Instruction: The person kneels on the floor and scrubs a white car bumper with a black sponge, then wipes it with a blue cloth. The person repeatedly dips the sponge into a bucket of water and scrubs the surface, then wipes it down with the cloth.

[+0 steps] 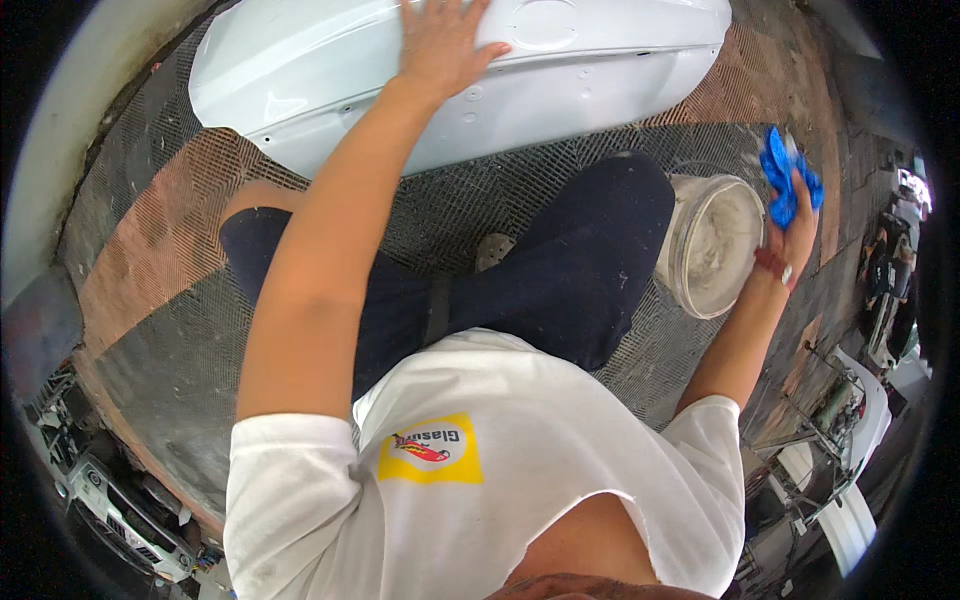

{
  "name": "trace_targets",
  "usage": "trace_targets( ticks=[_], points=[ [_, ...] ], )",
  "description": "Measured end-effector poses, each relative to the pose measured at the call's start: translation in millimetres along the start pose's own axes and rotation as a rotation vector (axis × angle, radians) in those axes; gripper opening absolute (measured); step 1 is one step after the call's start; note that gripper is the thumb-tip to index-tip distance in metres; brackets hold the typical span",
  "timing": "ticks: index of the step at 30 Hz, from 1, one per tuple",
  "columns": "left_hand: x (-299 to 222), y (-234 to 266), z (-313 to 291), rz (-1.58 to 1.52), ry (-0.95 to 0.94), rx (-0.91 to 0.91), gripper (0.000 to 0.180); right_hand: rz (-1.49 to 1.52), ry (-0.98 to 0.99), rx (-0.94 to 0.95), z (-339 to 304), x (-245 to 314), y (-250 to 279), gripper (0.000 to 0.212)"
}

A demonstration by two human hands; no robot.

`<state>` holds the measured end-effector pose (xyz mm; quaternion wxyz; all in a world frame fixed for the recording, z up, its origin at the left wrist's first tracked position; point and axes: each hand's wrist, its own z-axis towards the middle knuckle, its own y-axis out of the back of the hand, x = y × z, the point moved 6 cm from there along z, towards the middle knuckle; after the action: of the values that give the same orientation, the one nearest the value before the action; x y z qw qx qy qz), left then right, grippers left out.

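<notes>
A glossy white car body panel (570, 100), likely a trunk lid, lies on the floor ahead of me, with an oval recess and several small holes. My left hand (445, 45) rests on it, fingers stretched out and holding nothing. Out to the right, my right hand (792, 235) grips a crumpled blue cloth (782, 190) just past the far side of a whitish bucket (685, 245). Cloudy pale liquid or residue shows inside the bucket. Some of the right fingers are hidden by the cloth. A reddish band circles my right wrist.
Black and reddish ribbed floor tiles (150, 290) lie beneath everything. A pale wall (70, 150) rises at left. A white car (130, 520) stands at lower left. Metal racks (820, 440) with white body parts stand at lower right, and more clutter (890, 260) lines the right edge.
</notes>
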<state>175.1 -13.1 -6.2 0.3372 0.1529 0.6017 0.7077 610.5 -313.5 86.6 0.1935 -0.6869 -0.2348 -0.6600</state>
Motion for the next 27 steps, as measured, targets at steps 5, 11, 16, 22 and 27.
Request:
trace_targets(
  ticks=[5, 11, 16, 22, 27],
  points=[
    [-60.7, -41.0, 9.8, 0.296, -0.255, 0.096, 0.08, -0.314, 0.286, 0.373, -17.8, 28.5, -215.6, 0.032],
    [-19.1, -100.3, -31.8, 0.156, -0.229, 0.338, 0.05, -0.795, 0.935, 0.472, -140.1, 10.9, -416.2, 0.041],
    [99.3, -79.3, -125.4, 0.116, 0.084, 0.439, 0.046, -0.509, 0.792, 0.96, -232.0, 7.7, -501.7, 0.029],
    [174.8, -34.1, -219.6, -0.089, 0.927, -0.128, 0.132, -0.57, 0.868, 0.999, -262.3, 37.9, -508.0, 0.028],
    [156.6, -82.5, -255.9, -0.682, 1.443, -0.37, 0.147, -0.66, 0.906, 0.929, -215.1, 47.1, -459.2, 0.03]
  ],
)
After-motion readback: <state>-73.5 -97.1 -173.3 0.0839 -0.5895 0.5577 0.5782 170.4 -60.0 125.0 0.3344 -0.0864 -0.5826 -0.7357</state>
